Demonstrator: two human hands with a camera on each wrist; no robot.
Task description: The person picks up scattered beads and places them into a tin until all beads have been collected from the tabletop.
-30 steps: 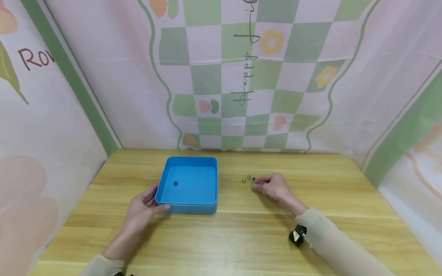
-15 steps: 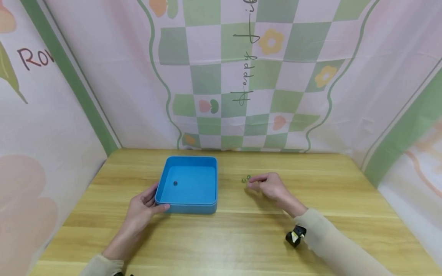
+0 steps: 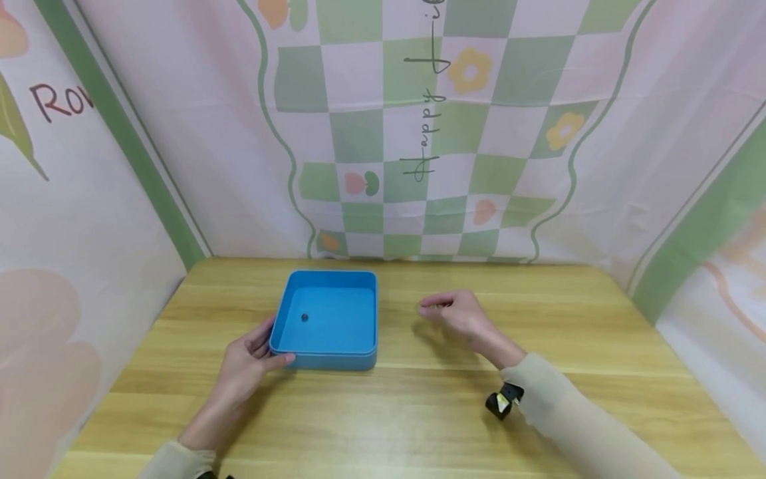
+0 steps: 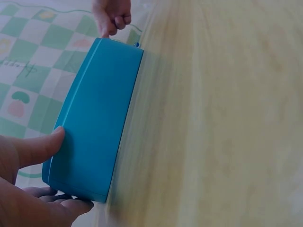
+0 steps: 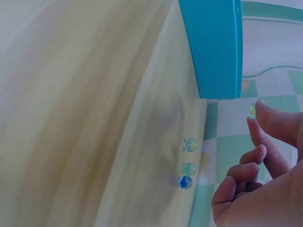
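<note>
In the right wrist view a clear glass marble (image 5: 252,110) with a yellow-green core is pinched between the thumb and index finger of my right hand (image 3: 457,313), raised above the table. Three more marbles lie in a row on the wood below it: a yellowish one (image 5: 190,144), a green one (image 5: 189,169) and a blue one (image 5: 185,182); the right hand hides them from the head camera. My left hand (image 3: 245,366) grips the near left corner of a square blue box (image 3: 335,361), thumb on its front wall. A dark marble (image 3: 304,317) sits inside the box.
The box stands on a wood-grain table (image 3: 383,426). A printed cloth curtain (image 3: 413,133) hangs behind the table, and more cloth hangs along both sides. A black device (image 3: 504,401) is strapped at the right wrist.
My right hand has lifted off the table and shifted left toward the box, now with a marble between its fingertips. The left hand and the box have stayed put.
</note>
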